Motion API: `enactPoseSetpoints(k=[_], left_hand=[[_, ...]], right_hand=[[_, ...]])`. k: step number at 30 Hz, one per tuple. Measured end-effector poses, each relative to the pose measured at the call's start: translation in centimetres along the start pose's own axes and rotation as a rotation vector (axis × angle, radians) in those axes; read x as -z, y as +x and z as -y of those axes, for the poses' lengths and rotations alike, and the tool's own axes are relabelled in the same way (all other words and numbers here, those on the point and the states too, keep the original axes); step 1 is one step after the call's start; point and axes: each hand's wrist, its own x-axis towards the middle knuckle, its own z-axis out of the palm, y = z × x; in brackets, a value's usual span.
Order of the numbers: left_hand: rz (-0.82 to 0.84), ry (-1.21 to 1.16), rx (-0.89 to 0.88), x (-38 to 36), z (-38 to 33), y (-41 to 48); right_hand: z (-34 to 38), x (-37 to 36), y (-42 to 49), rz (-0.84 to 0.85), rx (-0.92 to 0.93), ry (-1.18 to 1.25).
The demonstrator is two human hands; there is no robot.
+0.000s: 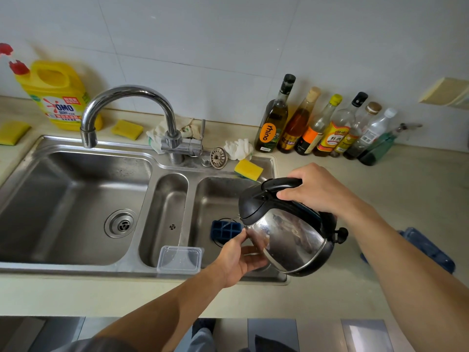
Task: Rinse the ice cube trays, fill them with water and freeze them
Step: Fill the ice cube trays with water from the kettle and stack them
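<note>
The right hand [314, 191] is closed around the black handle [281, 185] of the kettle [286, 240], which is tilted forward and to the left with its lid end lowest. The left hand [236, 260] lies against the lower side of the kettle, thumb up and fingers reaching beneath. It cannot be told whether this hand only steadies the kettle or also pinches the near corner of the ice cube tray [224, 229]. The tray is dark blue and lies in the right basin [215, 196] of the sink [76, 146], directly under the lowered end of the kettle. The step in hand appears to be filling, or rinsing, the tray from the kettle. The next move calls for a slow, controlled tilt so that the water reaches every cell without overflowing, after which the tray must be lifted level. The spout is not clearly visible, and no stream of water can be made out. The kettle covers the right part of the tray, so the fill level cannot be read. A blue object [426, 250] on the counter behind the right forearm is partly covered; it may be a second tray, but this is uncertain.
</note>
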Motion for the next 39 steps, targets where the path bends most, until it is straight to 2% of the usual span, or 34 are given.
enactPoseSetpoints(k=[21, 39], left_hand=[[0.055, 0.123, 0.037, -2.6, 1.1, 0.9], [0.033, 0.099, 0.039, -2.6, -0.3, 1.3]], right_hand=[[-2.4, 1.9, -0.7, -0.001, -0.043, -0.010], [-1.7, 2.0, 0.9, -0.007, -0.053, -0.014]])
